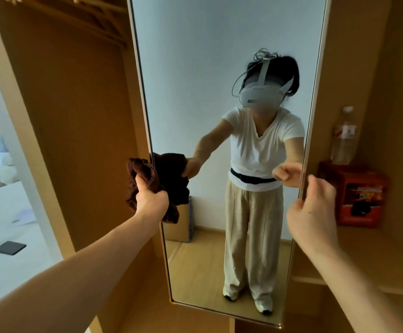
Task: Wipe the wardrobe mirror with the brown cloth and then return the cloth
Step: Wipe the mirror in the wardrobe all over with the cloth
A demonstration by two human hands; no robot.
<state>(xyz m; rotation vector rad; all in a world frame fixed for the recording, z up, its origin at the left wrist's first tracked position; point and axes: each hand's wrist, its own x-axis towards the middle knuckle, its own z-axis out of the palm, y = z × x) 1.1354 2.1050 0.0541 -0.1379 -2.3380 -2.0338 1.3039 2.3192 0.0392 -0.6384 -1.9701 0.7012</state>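
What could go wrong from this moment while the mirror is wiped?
The brown cloth is bunched in the left hand at the left edge of the mirror, so little fabric may meet the glass. The right hand seems to hold the right edge; fingers could leave marks there. If the mirror swings, it may hit the bottle beside it.

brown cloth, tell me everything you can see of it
The brown cloth is dark brown, soft and towel-like, bunched into loose folds. The left hand grips it around the middle, so ends spill above and below the fist. It is held up at the left edge of the mirror, where its reflection shows; whether it touches the glass is unclear.
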